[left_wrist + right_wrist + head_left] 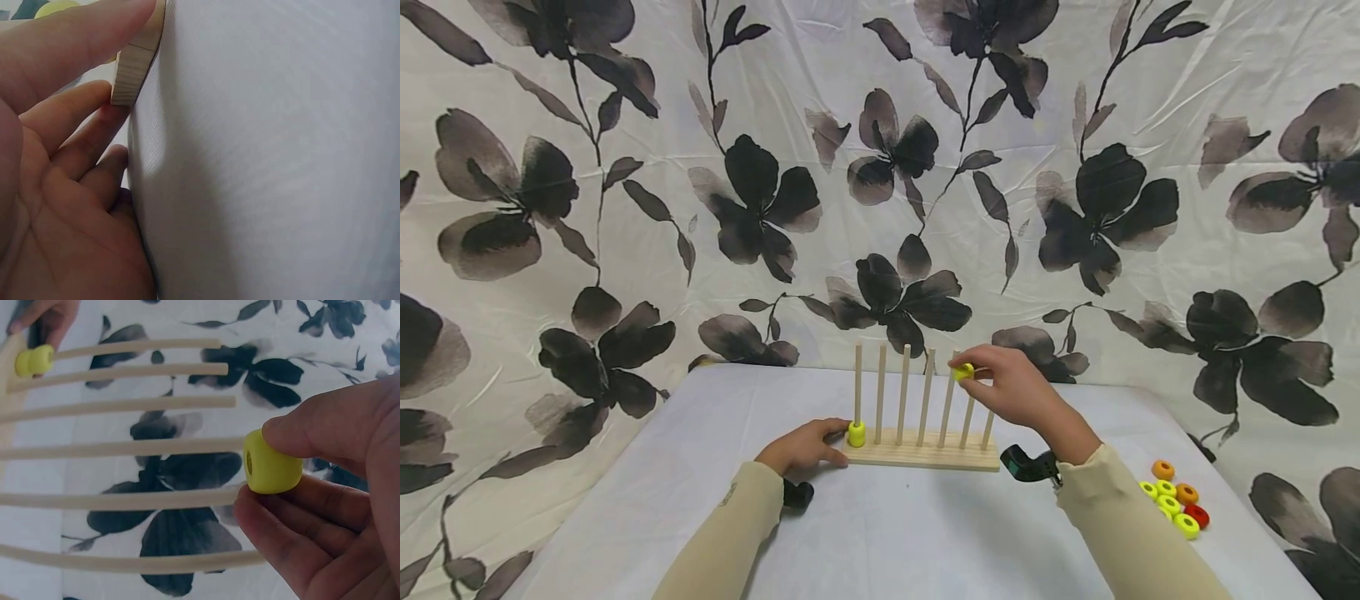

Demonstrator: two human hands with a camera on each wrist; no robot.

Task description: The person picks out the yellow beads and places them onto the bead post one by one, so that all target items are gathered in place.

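A wooden peg rack (925, 454) with several upright dowels stands on the table. My left hand (805, 446) grips the left end of its base; in the left wrist view the thumb (75, 47) and fingers lie on either side of the wood (134, 72). Two yellow beads (857, 434) sit stacked at the foot of the leftmost dowel. Up near the dowel tops, my right hand (1015, 392) pinches a yellow bead (273, 462) between thumb and fingers. Its hole faces the dowels in the right wrist view. Whether a dowel tip is inside the bead cannot be seen.
Loose yellow beads (1187, 526), orange beads (1162, 470) and a red bead (1197, 517) lie at the right side of the white-covered table (925, 542). A flower-print cloth (820, 167) hangs behind the table's far edge.
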